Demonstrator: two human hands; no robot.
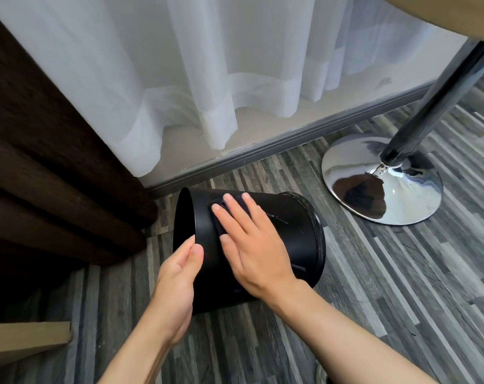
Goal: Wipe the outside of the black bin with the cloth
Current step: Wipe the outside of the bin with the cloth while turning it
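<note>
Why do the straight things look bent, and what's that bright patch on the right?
Head view: the wide-angle lens bows the pole and skirting near the edges; the bright patch is glare and reflections on the chrome base; the dark cloth barely stands out against the bin.

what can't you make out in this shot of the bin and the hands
Head view only:
- Cloth: mostly hidden under the right hand; its size and extent unclear.
- Bin inside: the open mouth faces left, away from the camera; contents unseen.
- Bin's underside: hidden by its own body.
- Left hand fingers: hidden behind the rim; grip depth unknown.
- Table: cut off by the top right edge.
</note>
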